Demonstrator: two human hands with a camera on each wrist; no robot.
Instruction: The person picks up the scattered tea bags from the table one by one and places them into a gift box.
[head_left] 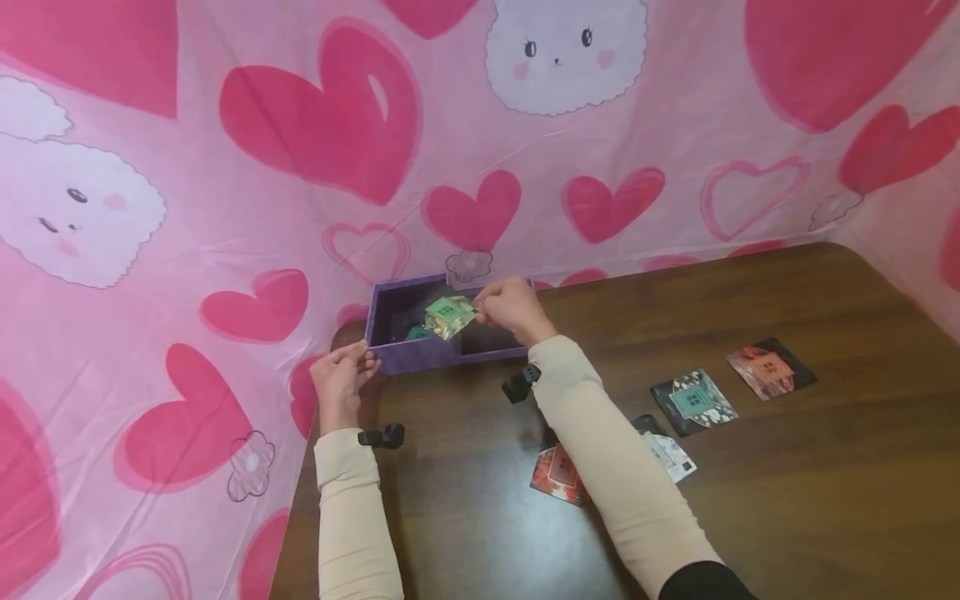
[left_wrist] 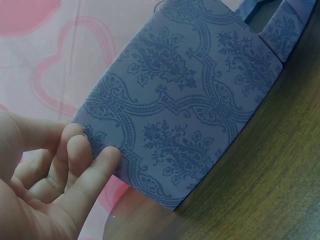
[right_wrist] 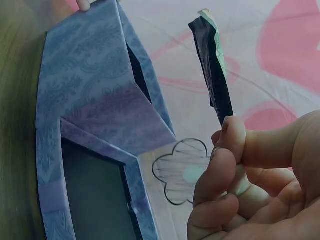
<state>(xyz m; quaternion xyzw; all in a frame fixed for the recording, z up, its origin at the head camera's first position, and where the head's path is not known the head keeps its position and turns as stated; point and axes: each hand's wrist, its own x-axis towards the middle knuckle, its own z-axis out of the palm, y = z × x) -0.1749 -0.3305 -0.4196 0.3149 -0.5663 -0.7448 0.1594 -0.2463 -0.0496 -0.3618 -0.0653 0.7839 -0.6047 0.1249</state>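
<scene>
A purple patterned box (head_left: pixel 416 357) stands at the table's back left, its left part taller than the right. My left hand (head_left: pixel 345 379) pinches its near left corner; the left wrist view shows thumb and fingertips on the patterned wall (left_wrist: pixel 165 100). Above the box, my right hand (head_left: pixel 516 307) pinches a small flat green-and-yellow packet (head_left: pixel 448 315) by one edge. That packet looks thin and dark-backed, nearly edge-on, in the right wrist view (right_wrist: pixel 212 75). Inside the left compartment a teal packet (head_left: pixel 417 332) shows partly; the held packet and the front wall hide the rest.
Several similar packets lie on the brown wooden table (head_left: pixel 465 500) to the right: a red one (head_left: pixel 555 479) and a white one (head_left: pixel 670 454), both partly behind the right forearm, a teal one (head_left: pixel 693 402) and an orange-red one (head_left: pixel 771 369). A pink heart-patterned cloth (head_left: pixel 262 208) hangs behind the box.
</scene>
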